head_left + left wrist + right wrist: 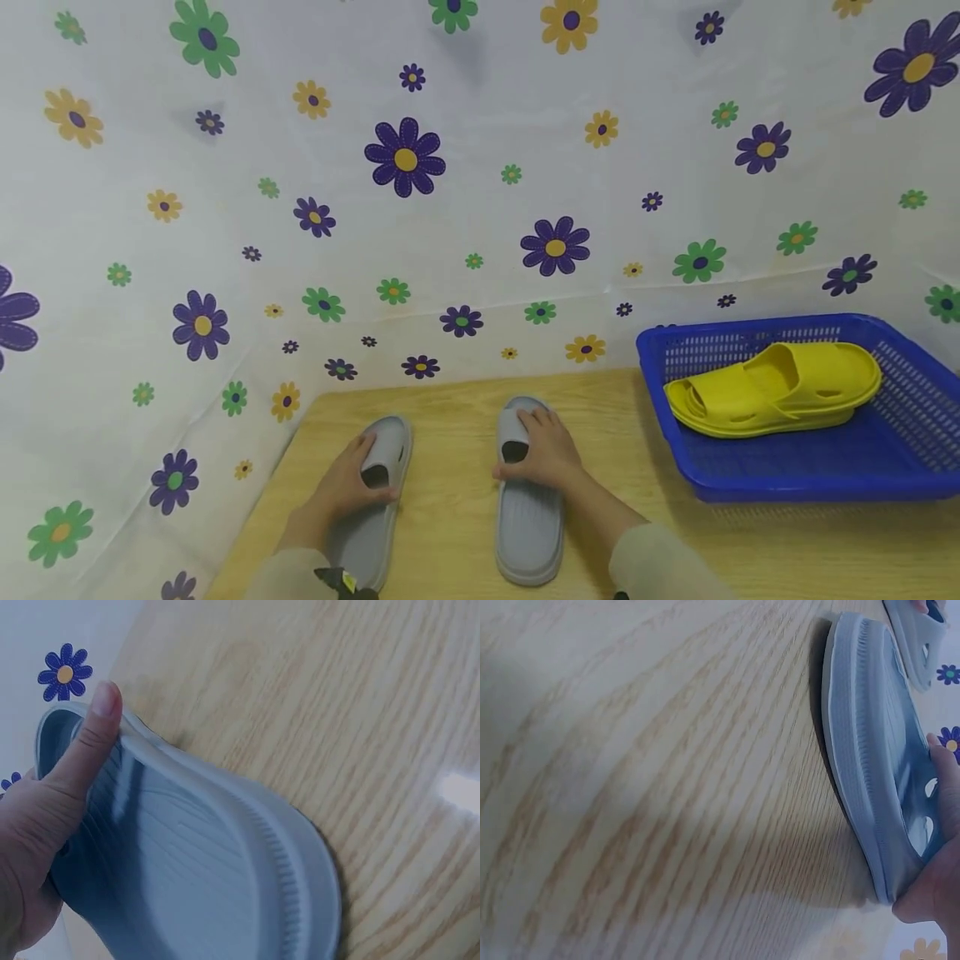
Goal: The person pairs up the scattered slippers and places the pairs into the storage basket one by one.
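Two grey slippers lie apart on a wooden table, toes toward the back. My left hand (pixel 351 479) grips the left slipper (pixel 367 533) around its strap, with the thumb (pixel 88 739) across the inner edge in the left wrist view. On the other slipper (pixel 530 533), my right hand (pixel 546 450) holds the strap from the right side, thumb reaching across the opening. The right wrist view shows this slipper (pixel 862 727) from its side, its sole close over the wood, and part of the left slipper beyond it.
To the right stands a blue plastic basket (pixel 810 487) with a pair of yellow slippers (pixel 772 387) in it. A white flower-print cloth (pixel 480 208) hangs behind and to the left of the wooden tabletop (pixel 450 492).
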`<action>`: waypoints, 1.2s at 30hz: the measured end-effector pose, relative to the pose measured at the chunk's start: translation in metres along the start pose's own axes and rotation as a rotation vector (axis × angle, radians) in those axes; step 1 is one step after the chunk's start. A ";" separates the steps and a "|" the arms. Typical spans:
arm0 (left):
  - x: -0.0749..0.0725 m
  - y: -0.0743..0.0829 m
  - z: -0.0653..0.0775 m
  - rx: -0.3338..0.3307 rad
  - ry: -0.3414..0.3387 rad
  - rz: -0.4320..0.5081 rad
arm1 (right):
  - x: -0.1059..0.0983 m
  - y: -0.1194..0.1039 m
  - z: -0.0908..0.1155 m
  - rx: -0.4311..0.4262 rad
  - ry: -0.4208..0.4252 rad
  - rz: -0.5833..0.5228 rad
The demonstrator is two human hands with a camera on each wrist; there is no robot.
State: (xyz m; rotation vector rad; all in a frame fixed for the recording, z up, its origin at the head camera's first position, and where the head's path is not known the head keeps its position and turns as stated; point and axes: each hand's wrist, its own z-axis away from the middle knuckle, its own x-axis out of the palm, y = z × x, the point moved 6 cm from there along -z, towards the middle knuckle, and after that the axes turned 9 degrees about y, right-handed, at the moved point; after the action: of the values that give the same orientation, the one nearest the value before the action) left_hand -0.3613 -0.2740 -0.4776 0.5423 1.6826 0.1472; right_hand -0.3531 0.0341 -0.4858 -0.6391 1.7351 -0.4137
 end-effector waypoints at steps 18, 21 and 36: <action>0.003 -0.003 0.002 0.014 0.015 -0.040 | -0.009 -0.004 0.006 0.005 0.008 0.012; 0.004 -0.003 -0.002 0.010 -0.021 -0.048 | -0.010 -0.004 0.002 -0.002 -0.040 0.019; 0.005 -0.002 -0.005 0.099 0.002 0.001 | -0.011 -0.009 -0.002 -0.092 -0.068 -0.013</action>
State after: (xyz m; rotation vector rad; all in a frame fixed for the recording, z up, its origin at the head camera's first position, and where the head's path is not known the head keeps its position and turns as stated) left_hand -0.3672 -0.2729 -0.4819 0.6169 1.6983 0.0649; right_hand -0.3515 0.0333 -0.4717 -0.7227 1.6929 -0.3190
